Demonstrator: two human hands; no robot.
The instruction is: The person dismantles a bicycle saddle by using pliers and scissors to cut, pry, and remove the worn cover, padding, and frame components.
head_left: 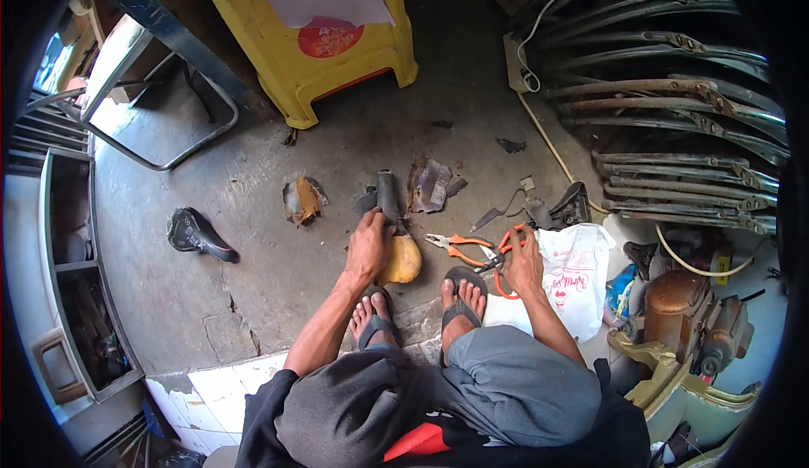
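My left hand (368, 247) is closed over a bicycle saddle (403, 261) with yellow foam showing at its wide end. The saddle's dark, narrow nose points away from me, and my palm hides part of it. My right hand (524, 259) has its fingers curled on a red-handled cutting tool (511, 237) with dark jaws pointing left; whether it is scissors or pliers cannot be made out. Combination pliers (455, 242) with orange handles lie on the floor between my hands. A white plastic bag (581, 278) lies under and beside my right hand.
Torn cover scraps (430, 185) and a foam-backed scrap (302, 201) lie ahead. A black saddle (198, 234) sits at left. A yellow stool (312, 47) stands at the back, metal tubes (666, 123) are stacked at right, and a sewing-machine-like brown machine part (678, 308) is nearer.
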